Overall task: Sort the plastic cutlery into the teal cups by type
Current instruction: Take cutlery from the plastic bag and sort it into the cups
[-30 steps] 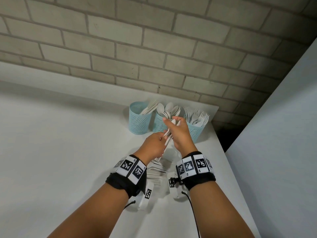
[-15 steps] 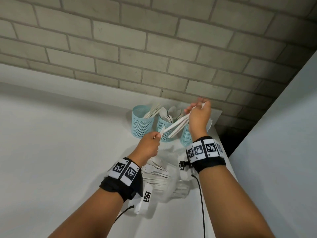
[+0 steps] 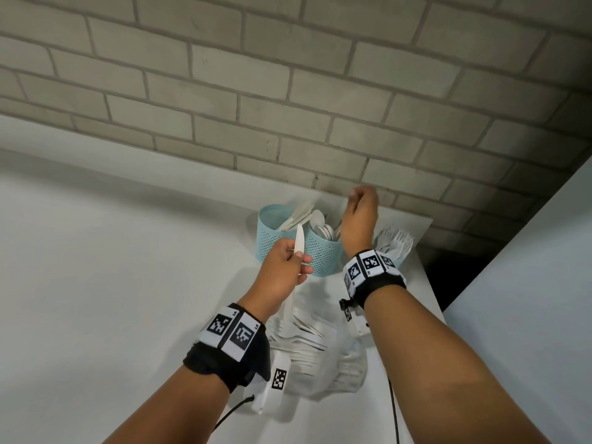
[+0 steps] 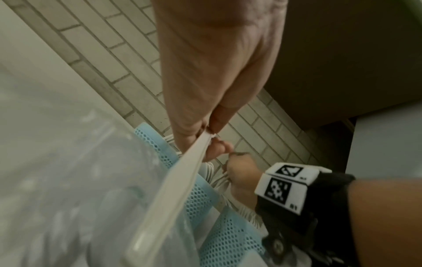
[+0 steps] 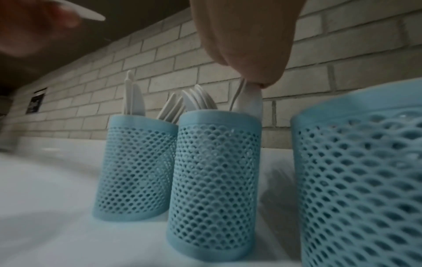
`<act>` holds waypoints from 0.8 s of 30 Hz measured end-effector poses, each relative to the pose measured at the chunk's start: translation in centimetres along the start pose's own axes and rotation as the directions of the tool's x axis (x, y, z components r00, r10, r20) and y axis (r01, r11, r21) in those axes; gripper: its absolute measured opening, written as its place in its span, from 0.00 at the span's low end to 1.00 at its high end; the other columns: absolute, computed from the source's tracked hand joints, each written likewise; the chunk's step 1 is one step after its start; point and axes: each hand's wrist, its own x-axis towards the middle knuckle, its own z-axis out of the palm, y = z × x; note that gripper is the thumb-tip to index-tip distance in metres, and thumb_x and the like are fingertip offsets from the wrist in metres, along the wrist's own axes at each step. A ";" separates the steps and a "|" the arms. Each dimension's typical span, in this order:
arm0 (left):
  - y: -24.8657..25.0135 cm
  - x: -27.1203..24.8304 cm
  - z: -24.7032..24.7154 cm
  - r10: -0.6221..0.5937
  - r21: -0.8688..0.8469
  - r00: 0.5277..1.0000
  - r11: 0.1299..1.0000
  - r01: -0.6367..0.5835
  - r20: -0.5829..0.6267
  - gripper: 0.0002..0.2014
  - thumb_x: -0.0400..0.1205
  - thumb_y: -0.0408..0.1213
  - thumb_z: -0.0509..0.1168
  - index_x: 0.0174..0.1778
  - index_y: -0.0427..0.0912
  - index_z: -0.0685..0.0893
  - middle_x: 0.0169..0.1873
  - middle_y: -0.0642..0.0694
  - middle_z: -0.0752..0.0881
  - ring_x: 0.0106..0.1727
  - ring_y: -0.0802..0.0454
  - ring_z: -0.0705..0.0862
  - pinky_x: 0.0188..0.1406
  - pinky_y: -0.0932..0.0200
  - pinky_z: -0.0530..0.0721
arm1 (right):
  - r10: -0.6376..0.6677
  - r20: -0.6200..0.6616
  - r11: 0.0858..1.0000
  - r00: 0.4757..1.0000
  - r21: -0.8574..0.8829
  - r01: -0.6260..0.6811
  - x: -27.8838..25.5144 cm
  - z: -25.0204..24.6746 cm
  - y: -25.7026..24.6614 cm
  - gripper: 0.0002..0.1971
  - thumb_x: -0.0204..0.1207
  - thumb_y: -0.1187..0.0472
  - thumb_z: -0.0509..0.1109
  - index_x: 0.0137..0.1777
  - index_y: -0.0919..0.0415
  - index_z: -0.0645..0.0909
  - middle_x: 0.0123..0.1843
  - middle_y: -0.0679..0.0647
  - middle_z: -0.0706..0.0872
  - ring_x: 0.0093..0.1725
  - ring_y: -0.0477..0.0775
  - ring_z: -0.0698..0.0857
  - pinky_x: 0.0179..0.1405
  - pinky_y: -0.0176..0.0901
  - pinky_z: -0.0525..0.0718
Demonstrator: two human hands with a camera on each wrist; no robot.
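From the head view, I am holding a white plastic knife (image 3: 298,243) in my left hand (image 3: 285,270), fingers curled round its handle, blade pointing up in front of the teal mesh cups (image 3: 278,238) at the centre of the frame. My right hand (image 3: 360,219) is hanging over the cups just right of centre, fingertips bunched and pointing down; what they are pinching is hidden here. The left cup is carrying flat white knives, the middle one white plastic spoons (image 3: 318,219), and white plastic forks (image 3: 395,243) are fanning out behind my right wrist. A loose heap of white cutlery (image 3: 304,341) is lying on the white tabletop (image 3: 96,283) between my forearms, low in the frame.

In the left wrist view, my left hand (image 4: 212,72) is filling the upper centre, thumb and fingers pinching the knife (image 4: 182,180), which is running down toward the lower left. My right hand (image 4: 242,173) is sitting at centre right above the cups.

In the right wrist view, my right hand (image 5: 246,41) is dropping from the top centre, fingertips pinching a white piece (image 5: 248,101) that is standing in the middle cup (image 5: 214,180); I cannot tell its type.
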 end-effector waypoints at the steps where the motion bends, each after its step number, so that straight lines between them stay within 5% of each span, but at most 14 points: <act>1: 0.1 0.0 -0.1 -0.003 -0.014 1.000 1.000 0.003 0.000 0.08 0.87 0.29 0.51 0.59 0.39 0.71 0.41 0.47 0.82 0.38 0.57 0.82 0.41 0.64 0.80 | 0.014 0.092 0.995 0.996 -0.096 -0.005 -0.3 0.2 0.4 0.12 0.84 0.63 0.57 0.50 0.72 0.79 0.49 0.67 0.83 0.50 0.64 0.80 0.47 0.41 0.72; 4: 0.4 0.0 -0.4 0.004 -0.034 1.000 0.999 -0.004 -0.004 0.09 0.85 0.27 0.53 0.58 0.41 0.74 0.41 0.48 0.86 0.43 0.54 0.85 0.49 0.58 0.81 | 0.055 0.376 0.881 0.925 -0.455 0.132 -0.9 0.2 0.6 0.20 0.86 0.56 0.52 0.55 0.68 0.83 0.57 0.64 0.85 0.65 0.65 0.75 0.59 0.50 0.70; 8: 0.9 -0.3 -0.4 0.020 -0.058 0.999 0.998 -0.021 -0.027 0.10 0.86 0.30 0.54 0.55 0.44 0.79 0.42 0.49 0.87 0.47 0.54 0.86 0.53 0.56 0.82 | 0.179 0.553 0.799 0.814 -0.564 0.208 -0.8 -0.5 -0.9 0.21 0.86 0.54 0.49 0.69 0.61 0.77 0.76 0.54 0.73 0.79 0.57 0.58 0.74 0.53 0.58; 11: 1.2 -0.4 -0.3 0.030 -0.069 0.999 0.997 -0.032 -0.025 0.10 0.87 0.33 0.54 0.51 0.47 0.80 0.43 0.49 0.88 0.48 0.54 0.86 0.53 0.55 0.83 | 0.122 0.500 0.861 0.857 -0.484 0.160 -0.5 -1.3 -2.9 0.21 0.85 0.51 0.53 0.73 0.56 0.73 0.79 0.52 0.70 0.81 0.55 0.55 0.76 0.53 0.54; 13: 1.3 -0.5 -0.2 0.043 -0.068 0.999 0.997 -0.043 -0.014 0.09 0.87 0.33 0.55 0.51 0.46 0.81 0.43 0.49 0.88 0.47 0.55 0.86 0.52 0.57 0.84 | 0.035 0.428 0.946 0.903 -0.306 0.109 -0.6 -2.0 -4.9 0.19 0.84 0.51 0.56 0.71 0.56 0.76 0.75 0.54 0.75 0.77 0.54 0.64 0.76 0.51 0.61; 15: 1.3 -0.6 -0.1 0.059 -0.069 0.998 0.996 -0.059 -0.004 0.09 0.87 0.33 0.56 0.53 0.43 0.81 0.42 0.48 0.88 0.45 0.56 0.86 0.49 0.61 0.85 | 0.058 0.509 0.998 0.859 -0.043 -0.043 -0.8 -2.8 -6.8 0.17 0.83 0.50 0.60 0.66 0.57 0.80 0.65 0.56 0.83 0.61 0.48 0.79 0.62 0.44 0.75; 17: 1.4 -0.7 0.0 0.078 -0.079 0.997 0.994 -0.078 -0.002 0.09 0.86 0.34 0.57 0.55 0.40 0.82 0.41 0.47 0.88 0.43 0.55 0.86 0.47 0.62 0.86 | 0.111 0.699 0.978 0.706 0.049 -0.202 -1.0 -3.7 -8.3 0.15 0.82 0.48 0.62 0.57 0.56 0.83 0.54 0.57 0.88 0.44 0.43 0.83 0.47 0.38 0.80; 20: 1.5 -0.8 0.2 0.108 -0.070 0.994 0.992 -0.109 -0.009 0.10 0.86 0.34 0.58 0.55 0.37 0.83 0.40 0.45 0.88 0.41 0.55 0.86 0.47 0.61 0.86 | 0.120 0.900 0.985 0.418 -0.054 -0.165 -1.3 -4.1 -9.0 0.13 0.80 0.51 0.66 0.50 0.61 0.85 0.42 0.53 0.88 0.35 0.40 0.82 0.38 0.31 0.80; 21: 1.5 -0.8 0.2 0.110 -0.065 0.994 0.992 -0.110 -0.010 0.10 0.86 0.35 0.58 0.54 0.37 0.84 0.40 0.45 0.88 0.40 0.55 0.86 0.46 0.61 0.86 | 0.110 0.919 0.985 0.378 -0.051 -0.164 -1.4 -4.0 -9.1 0.12 0.80 0.54 0.66 0.48 0.62 0.85 0.40 0.51 0.87 0.36 0.42 0.83 0.38 0.32 0.81; 22: 1.5 -0.8 0.2 0.103 -0.057 0.995 0.993 -0.103 -0.008 0.09 0.86 0.35 0.59 0.54 0.38 0.84 0.39 0.46 0.87 0.40 0.55 0.85 0.45 0.62 0.86 | 0.104 0.916 0.982 0.388 -0.033 -0.187 -1.4 -4.0 -9.2 0.10 0.81 0.55 0.65 0.45 0.60 0.84 0.38 0.50 0.88 0.36 0.43 0.83 0.39 0.33 0.81; 24: 1.2 -0.7 -0.1 0.065 -0.010 0.998 0.998 -0.065 0.003 0.09 0.85 0.35 0.59 0.54 0.38 0.84 0.39 0.47 0.87 0.41 0.55 0.84 0.45 0.63 0.84 | 0.125 0.856 0.960 0.502 0.023 -0.280 -1.0 -4.1 -9.5 0.10 0.83 0.56 0.62 0.42 0.56 0.81 0.34 0.46 0.89 0.35 0.43 0.84 0.37 0.33 0.79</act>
